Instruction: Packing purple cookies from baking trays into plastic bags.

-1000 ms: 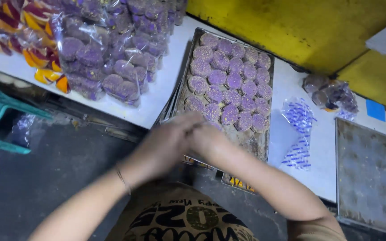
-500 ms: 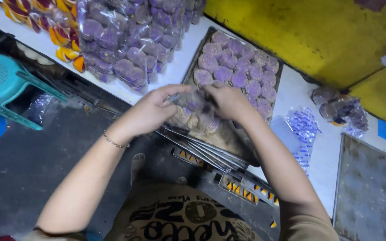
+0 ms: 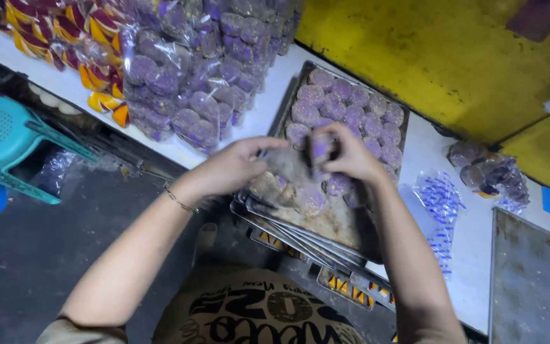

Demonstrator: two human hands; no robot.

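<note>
A metal baking tray (image 3: 345, 226) on top of a stack of trays holds several round purple cookies (image 3: 353, 113). My left hand (image 3: 233, 167) grips a clear plastic bag (image 3: 286, 167) over the tray's near left part. My right hand (image 3: 346, 153) pinches a purple cookie (image 3: 320, 149) at the bag's mouth. Both hands hover just above the cookies, almost touching each other.
Packed bags of purple cookies (image 3: 189, 70) and orange-yellow ones (image 3: 100, 79) are piled at the back left of the white table (image 3: 259, 118). Loose printed bags (image 3: 442, 204), one filled bag (image 3: 488, 172) and an empty tray (image 3: 533, 280) lie right. A teal stool (image 3: 7, 143) stands left; yellow wall behind.
My hands moved up from the tray's near edge over the cookies. The right hand has picked up a cookie and brought it to the bag held in the left.
</note>
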